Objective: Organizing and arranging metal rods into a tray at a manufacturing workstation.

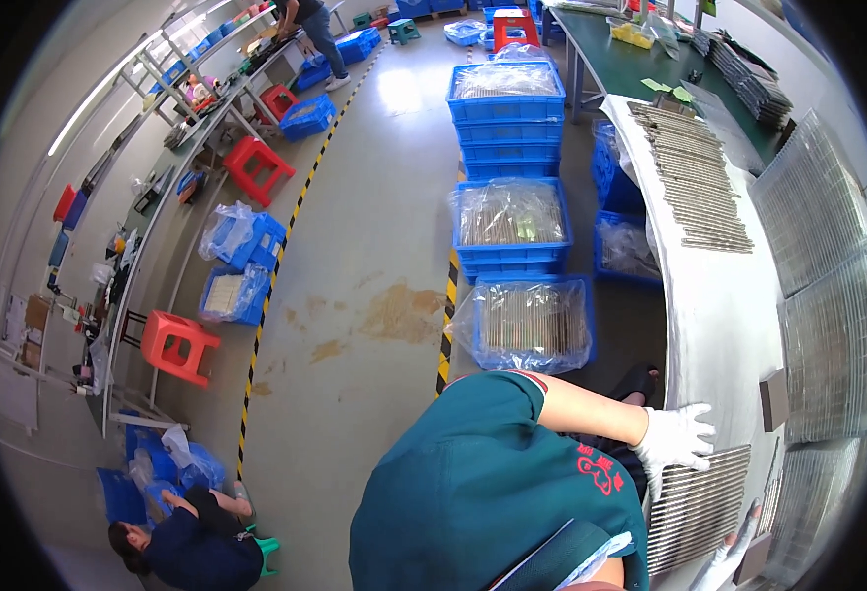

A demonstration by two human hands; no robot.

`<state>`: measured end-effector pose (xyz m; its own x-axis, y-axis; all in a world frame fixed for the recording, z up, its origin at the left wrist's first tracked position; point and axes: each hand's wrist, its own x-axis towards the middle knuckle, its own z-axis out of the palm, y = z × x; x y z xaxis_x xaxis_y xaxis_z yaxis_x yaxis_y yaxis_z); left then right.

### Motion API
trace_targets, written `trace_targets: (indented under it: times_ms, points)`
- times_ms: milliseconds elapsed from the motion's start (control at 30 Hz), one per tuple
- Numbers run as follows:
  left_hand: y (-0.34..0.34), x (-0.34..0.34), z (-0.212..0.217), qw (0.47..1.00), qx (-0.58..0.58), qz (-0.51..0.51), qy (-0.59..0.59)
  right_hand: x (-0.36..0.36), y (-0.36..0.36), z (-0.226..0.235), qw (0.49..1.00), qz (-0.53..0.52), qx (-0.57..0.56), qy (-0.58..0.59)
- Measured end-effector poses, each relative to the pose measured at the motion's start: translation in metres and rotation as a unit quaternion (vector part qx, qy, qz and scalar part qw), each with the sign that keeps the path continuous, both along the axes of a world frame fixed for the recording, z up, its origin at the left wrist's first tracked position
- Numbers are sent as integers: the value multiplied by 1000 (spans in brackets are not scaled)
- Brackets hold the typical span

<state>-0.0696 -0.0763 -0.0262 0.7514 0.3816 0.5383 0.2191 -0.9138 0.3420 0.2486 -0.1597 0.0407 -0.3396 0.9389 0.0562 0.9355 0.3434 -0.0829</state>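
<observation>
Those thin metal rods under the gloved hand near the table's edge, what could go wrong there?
The left hand in a white glove rests on a row of thin metal rods lying close to the table edge; a nudge could roll some off, perhaps into the blue crate below. The right hand is barely in view at the lower rim, so its grip cannot be judged. The long row of rods farther along could scatter if bumped.

Three red plastic stools (pixel 179 345) along the left aisle; three stacks of blue plastic crates (pixel 505 108) mid-floor; two white-gloved hands (pixel 675 438) at the counter.
</observation>
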Motion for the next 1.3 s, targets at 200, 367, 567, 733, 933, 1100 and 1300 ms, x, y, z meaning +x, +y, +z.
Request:
trace_targets:
  times_ms: [200, 367, 567, 733, 933, 1100, 1300]
  points:
    - [2, -5, 0, 1000, 16, 13, 8, -58, 2, 44, 999, -25, -17, -9]
    - [2, -2, 2, 999, 26, 6, 21, -28, -5, 25, 999, -11, 10, 37]
    - [4, 3, -8, 999, 22, 19, 33, 8, 3, -5, 994, 19, 32, 98]
    - [5, 7, -7, 999, 35, 7, 24, 11, -8, -3, 986, -9, 17, 163]
    - [4, 4, -8, 999, 36, 9, 3, 12, -3, -8, 993, -4, 26, 116]
    - [4, 6, -12, 998, 52, 14, -28, 17, -4, -10, 998, -18, 46, 31]
    - [3, 5, -11, 999, 41, 9, -32, 24, -1, -11, 998, 26, 57, 0]
